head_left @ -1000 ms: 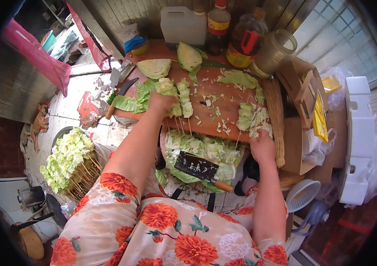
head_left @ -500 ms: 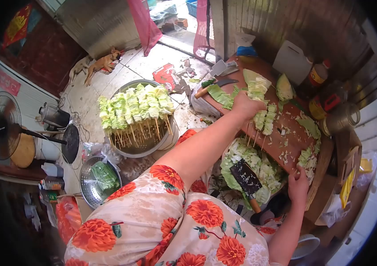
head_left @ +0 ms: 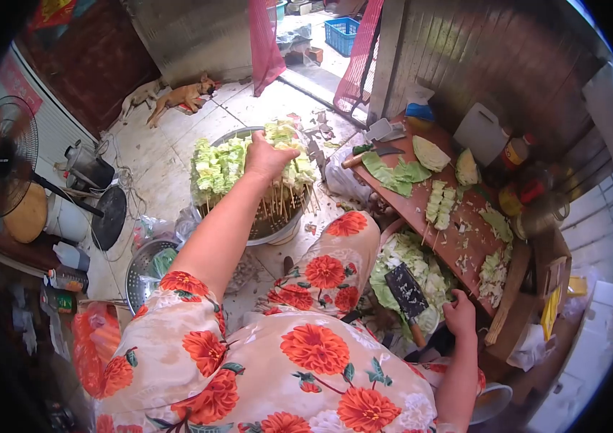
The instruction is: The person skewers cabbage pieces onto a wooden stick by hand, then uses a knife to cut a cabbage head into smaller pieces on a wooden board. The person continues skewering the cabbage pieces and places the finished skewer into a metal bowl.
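I am looking down at a person in a flowered top. Their left hand (head_left: 269, 157) is reaching over a metal basin (head_left: 272, 229) on the floor, fingers closing around a bunch of cabbage skewers (head_left: 282, 135) just above the skewers piled inside. Their right hand (head_left: 459, 315) is curling near the chopping board (head_left: 411, 195), beside a cleaver (head_left: 404, 287) lying on chopped cabbage (head_left: 393, 260); I cannot tell whether it is gripping anything.
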Demonstrator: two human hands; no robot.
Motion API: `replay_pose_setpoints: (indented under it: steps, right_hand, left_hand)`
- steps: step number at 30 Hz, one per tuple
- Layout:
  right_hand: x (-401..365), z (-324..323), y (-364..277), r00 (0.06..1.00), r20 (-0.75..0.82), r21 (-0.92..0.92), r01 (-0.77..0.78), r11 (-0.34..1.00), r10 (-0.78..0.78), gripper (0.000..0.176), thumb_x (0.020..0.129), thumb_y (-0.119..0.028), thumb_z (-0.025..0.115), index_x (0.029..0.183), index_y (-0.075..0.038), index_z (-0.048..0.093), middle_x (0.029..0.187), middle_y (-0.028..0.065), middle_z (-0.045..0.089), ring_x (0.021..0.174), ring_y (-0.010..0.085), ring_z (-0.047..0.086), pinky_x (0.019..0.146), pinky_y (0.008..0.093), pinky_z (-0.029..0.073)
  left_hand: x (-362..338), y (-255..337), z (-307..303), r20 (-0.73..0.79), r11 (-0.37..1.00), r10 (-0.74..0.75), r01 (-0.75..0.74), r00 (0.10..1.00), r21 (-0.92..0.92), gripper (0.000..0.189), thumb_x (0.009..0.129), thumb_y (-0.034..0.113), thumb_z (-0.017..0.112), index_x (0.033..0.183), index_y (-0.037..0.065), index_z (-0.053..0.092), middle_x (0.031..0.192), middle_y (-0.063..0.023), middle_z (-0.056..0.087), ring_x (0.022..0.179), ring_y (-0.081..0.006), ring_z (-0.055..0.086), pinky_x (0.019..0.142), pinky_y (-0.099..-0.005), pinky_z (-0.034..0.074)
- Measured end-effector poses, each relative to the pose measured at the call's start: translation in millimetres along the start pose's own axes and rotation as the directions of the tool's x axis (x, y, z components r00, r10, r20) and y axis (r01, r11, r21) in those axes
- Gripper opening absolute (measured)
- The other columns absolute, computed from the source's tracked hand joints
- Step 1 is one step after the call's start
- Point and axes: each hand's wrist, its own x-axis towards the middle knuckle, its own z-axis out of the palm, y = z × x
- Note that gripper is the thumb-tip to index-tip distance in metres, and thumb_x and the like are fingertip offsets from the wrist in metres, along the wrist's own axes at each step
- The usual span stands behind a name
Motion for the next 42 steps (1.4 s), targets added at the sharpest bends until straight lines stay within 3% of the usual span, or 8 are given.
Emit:
replay_pose_setpoints:
  steps: [5,14,17,21,30,32,35,42]
  right_hand:
    - [-4,-1,-3,0.999,0.041,-0.04,-0.001,0.999,0.002,0.044,0.075,-0.015,0.06,0.117,-0.003,0.058,0.076,0.014,0.066,0.077,0.0297,0.065,0.075,0.0393,0.05]
    - [1,-16,-6,0.994,0.108,-0.049,0.028,0.998,-0.023,0.041,0.075,-0.015,0.061,0.115,-0.004,0.059,0.082,0.0159,0.067,0.083,0.0335,0.064,0.078,0.0423,0.05]
    - [4,-20,-9,0.99,0.137,-0.068,0.035,0.997,-0.026,0.04,0.075,-0.016,0.061,0.113,-0.004,0.059,0.086,0.0181,0.067,0.088,0.0351,0.063,0.081,0.0435,0.049]
    - [6,-24,-14,0.99,0.135,-0.065,0.049,0.997,-0.04,0.04,0.075,-0.016,0.061,0.113,-0.004,0.06,0.092,0.0196,0.067,0.093,0.0359,0.062,0.084,0.0439,0.048]
    - [5,-18,-13,0.978,0.206,-0.077,-0.004,0.997,0.02,0.04,0.077,-0.018,0.059,0.115,-0.006,0.06,0.102,0.0226,0.065,0.099,0.0374,0.061,0.087,0.0443,0.048]
    - [5,-17,-15,0.972,0.233,-0.089,-0.015,0.996,0.036,0.04,0.077,-0.018,0.059,0.115,-0.006,0.06,0.103,0.0227,0.065,0.099,0.0373,0.061,0.088,0.0443,0.048]
    - [6,-16,-16,0.972,0.234,-0.094,-0.011,0.996,0.032,0.04,0.077,-0.019,0.06,0.115,-0.006,0.06,0.102,0.0225,0.065,0.099,0.0374,0.061,0.088,0.0446,0.048]
    - [10,-15,-17,0.97,0.242,-0.109,0.041,0.993,-0.014,0.041,0.077,-0.018,0.06,0.115,-0.005,0.059,0.101,0.0235,0.065,0.098,0.0379,0.061,0.088,0.0446,0.048]
  left_hand:
    - [-4,7,9,-0.105,0.889,-0.116,0.151,0.988,0.432,0.092,0.066,0.04,0.082,0.134,0.005,0.031,0.129,-0.0211,0.044,0.12,-0.0344,0.047,0.093,-0.0413,0.047]
    - [-5,33,38,-0.121,0.804,-0.202,0.235,0.972,0.546,0.094,0.072,0.045,0.077,0.141,0.008,0.024,0.138,-0.0165,0.03,0.126,-0.0363,0.039,0.093,-0.0463,0.048]
    - [-9,44,41,-0.203,0.788,-0.22,0.297,0.954,0.54,0.088,0.074,0.041,0.075,0.142,0.015,0.026,0.143,-0.0124,0.027,0.131,-0.0325,0.031,0.1,-0.0526,0.038]
    - [-7,28,48,-0.157,0.807,0.031,0.068,0.987,0.587,0.07,0.073,0.037,0.075,0.134,0.028,0.042,0.145,-0.009,0.027,0.135,-0.0308,0.024,0.103,-0.056,0.028]
    - [16,7,61,0.155,0.611,0.286,-0.304,0.946,0.73,0.032,0.081,0.026,0.061,0.113,0.029,0.064,0.144,-0.0077,0.036,0.14,-0.0302,0.019,0.105,-0.0683,0.015]
    - [19,11,62,0.131,0.607,0.309,-0.302,0.942,0.735,0.028,0.082,0.027,0.057,0.108,0.026,0.067,0.141,-0.008,0.04,0.137,-0.0297,0.023,0.105,-0.0683,0.016]
    - [19,20,62,0.084,0.619,0.153,-0.161,0.985,0.769,0.036,0.084,0.027,0.055,0.119,0.022,0.063,0.14,-0.0082,0.039,0.136,-0.0299,0.025,0.106,-0.0651,0.019]
    - [20,15,67,0.054,0.602,0.204,-0.168,0.978,0.78,0.034,0.083,0.032,0.056,0.114,0.022,0.064,0.132,-0.0074,0.045,0.131,-0.0277,0.032,0.102,-0.0587,0.029]
